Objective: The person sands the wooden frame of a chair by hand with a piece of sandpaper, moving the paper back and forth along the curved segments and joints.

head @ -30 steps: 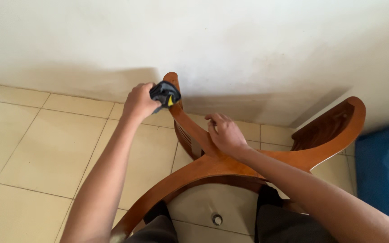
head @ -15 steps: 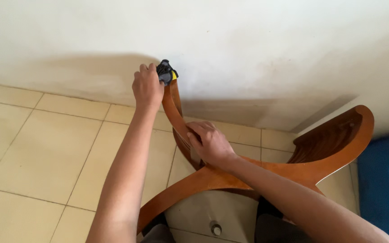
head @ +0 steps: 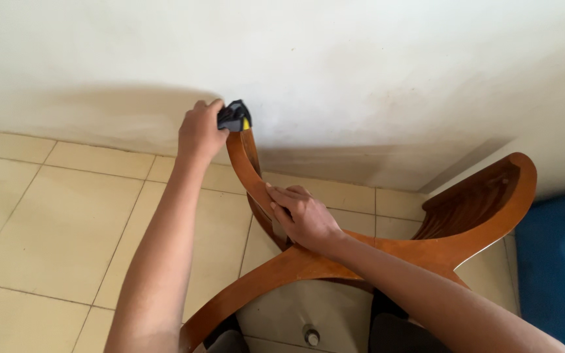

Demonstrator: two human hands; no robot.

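We see the left hand (head: 201,131) clamped around a small black and yellow tape measure (head: 235,116), holding it against the tip of the curved wooden chair arm (head: 248,167) at about twelve o'clock from the chair frame's centre, close to the white wall (head: 361,65). The right hand (head: 303,217) presses flat on the same curved arm lower down, fingers together and wrapped over the wood, at about five o'clock from the left hand. Compared with a second ago, the left hand and tape measure have moved up along the arm to its far tip, and the left forearm is now stretched longer. The right hand has stayed on the wood. The second chair arm (head: 485,202) curves at three o'clock, beside a blue object (head: 557,261). Beige floor tiles (head: 53,222) lie beneath.
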